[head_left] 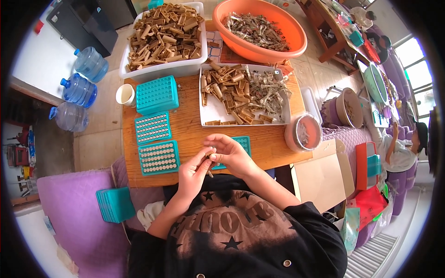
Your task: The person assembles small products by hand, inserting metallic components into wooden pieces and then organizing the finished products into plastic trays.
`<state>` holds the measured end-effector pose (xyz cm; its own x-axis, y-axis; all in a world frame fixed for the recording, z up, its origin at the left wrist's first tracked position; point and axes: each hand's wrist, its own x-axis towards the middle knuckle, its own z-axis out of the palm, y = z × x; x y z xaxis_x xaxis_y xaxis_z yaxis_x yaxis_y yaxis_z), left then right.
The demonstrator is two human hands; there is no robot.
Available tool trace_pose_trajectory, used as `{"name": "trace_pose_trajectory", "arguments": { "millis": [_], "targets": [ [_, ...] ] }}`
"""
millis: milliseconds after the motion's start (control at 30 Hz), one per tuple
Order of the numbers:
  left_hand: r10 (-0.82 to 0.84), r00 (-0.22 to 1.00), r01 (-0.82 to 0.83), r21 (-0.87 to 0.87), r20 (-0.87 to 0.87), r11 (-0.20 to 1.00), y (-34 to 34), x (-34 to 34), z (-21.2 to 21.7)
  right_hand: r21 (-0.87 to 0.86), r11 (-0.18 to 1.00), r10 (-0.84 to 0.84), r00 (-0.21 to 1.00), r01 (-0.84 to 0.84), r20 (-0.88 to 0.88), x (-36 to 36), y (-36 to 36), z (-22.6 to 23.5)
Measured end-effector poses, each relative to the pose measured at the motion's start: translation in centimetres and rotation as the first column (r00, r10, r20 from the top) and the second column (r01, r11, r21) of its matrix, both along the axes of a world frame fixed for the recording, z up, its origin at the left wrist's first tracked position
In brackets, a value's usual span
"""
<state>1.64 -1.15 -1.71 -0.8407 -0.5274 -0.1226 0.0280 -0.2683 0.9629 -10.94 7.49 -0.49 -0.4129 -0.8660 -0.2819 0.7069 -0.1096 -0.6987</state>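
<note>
Large printed lettering marks the dark shirt (232, 222) just below the hands, where the left hand (191, 170) and right hand (232, 155) pinch a small, partly hidden brown piece (211, 154) between narrowed fingertips. Left of the hands, two teal trays (161, 172) look filled, suggesting partial progress; beyond the hands, loose brown parts (238, 95) in a white box (211, 109) seem left, and farther labels are unreadable.

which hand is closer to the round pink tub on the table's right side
Right. The right hand is left of the pink tub and lower in the picture; the left hand lies farther left.
</note>
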Motion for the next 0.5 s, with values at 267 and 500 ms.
{"name": "trace_pose_trajectory", "arguments": {
  "millis": [267,500],
  "targets": [
    [0.029,0.997,0.001,0.372,-0.076,0.928,-0.1,-0.2,0.5,-0.088,0.993,0.072,0.996,-0.077,-0.054,0.0,0.8,-1.0],
    [0.038,0.993,0.043,0.633,-0.114,0.773,-0.6,-0.1,-0.8,0.086,0.992,0.119,0.922,-0.094,-0.367,-0.9,0.9,0.6]
  ]
}}
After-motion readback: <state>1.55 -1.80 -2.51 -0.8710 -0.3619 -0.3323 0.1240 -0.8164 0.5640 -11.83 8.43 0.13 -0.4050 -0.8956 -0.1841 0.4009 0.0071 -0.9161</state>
